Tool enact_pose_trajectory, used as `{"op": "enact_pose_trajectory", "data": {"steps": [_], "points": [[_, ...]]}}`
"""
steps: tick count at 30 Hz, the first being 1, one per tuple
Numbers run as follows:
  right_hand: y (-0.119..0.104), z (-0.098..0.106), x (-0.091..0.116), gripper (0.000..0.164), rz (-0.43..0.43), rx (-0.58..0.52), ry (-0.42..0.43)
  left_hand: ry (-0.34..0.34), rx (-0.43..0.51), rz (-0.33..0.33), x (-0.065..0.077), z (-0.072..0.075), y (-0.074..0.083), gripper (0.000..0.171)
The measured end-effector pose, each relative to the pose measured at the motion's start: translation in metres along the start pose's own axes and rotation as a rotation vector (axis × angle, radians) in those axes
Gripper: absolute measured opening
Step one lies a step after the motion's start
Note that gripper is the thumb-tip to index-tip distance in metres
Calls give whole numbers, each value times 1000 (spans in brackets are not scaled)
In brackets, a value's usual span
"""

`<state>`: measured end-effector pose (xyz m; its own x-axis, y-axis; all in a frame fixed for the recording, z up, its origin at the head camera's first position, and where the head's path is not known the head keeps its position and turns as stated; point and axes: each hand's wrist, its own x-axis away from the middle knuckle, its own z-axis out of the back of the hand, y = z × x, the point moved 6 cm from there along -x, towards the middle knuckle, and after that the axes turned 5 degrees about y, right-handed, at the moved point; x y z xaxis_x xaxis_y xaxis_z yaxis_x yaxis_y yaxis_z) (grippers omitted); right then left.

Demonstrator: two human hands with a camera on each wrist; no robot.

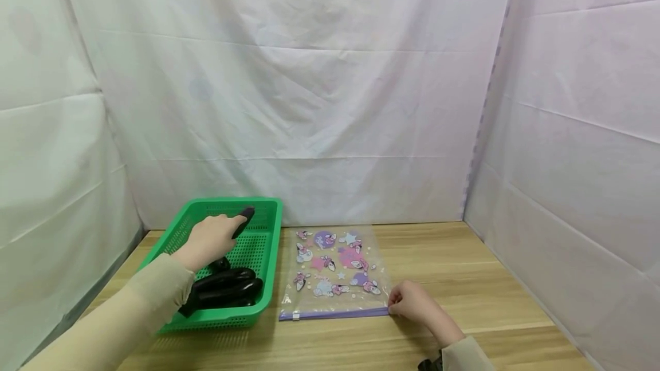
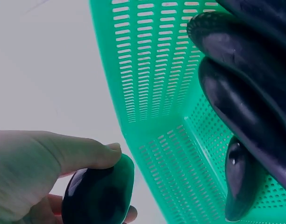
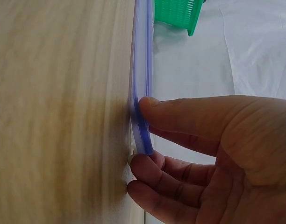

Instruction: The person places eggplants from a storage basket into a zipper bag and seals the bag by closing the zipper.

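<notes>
My left hand point(image 1: 213, 239) grips a dark, glossy eggplant point(image 1: 244, 222) over the far part of a green basket point(image 1: 277, 245). In the left wrist view the thumb lies across that eggplant point(image 2: 97, 193), and the fingers are partly hidden behind it. Several more eggplants point(image 1: 227, 291) lie in the basket's near half, partly covered by my forearm. A clear zip bag point(image 1: 335, 268) with pink and purple cartoon prints lies flat to the basket's right. Its purple zip edge point(image 1: 345, 314) faces me, and my right hand point(image 1: 412, 302) pinches the right end between thumb and fingers.
Under everything is a wood-grain table point(image 1: 464, 296). White cloth point(image 1: 309, 102) hangs behind it and along both sides. A small white slider point(image 1: 296, 316) sits at the left end of the bag's zip.
</notes>
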<state>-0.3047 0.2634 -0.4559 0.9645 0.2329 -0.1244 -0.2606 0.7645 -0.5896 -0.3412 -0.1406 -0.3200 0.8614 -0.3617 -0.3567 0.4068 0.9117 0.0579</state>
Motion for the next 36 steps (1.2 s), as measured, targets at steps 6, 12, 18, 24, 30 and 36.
{"op": "enact_pose_trajectory", "data": {"steps": [6,12,18,24,30,36], "points": [[1,-1,-1,12,-4,3,4,15,7,-11,4,0,6,48],[2,-2,-1,11,3,-9,2,35,3,-17,7,2,14,48],[4,-4,0,8,8,-16,0,39,0,-22,8,1,21,49],[3,-3,-1,9,15,-5,9,61,4,-40,5,6,29,49],[3,1,-2,9,4,-16,14,88,10,-48,1,12,36,50],[4,-3,0,8,17,-42,-7,103,-5,-56,5,15,45,49]]}}
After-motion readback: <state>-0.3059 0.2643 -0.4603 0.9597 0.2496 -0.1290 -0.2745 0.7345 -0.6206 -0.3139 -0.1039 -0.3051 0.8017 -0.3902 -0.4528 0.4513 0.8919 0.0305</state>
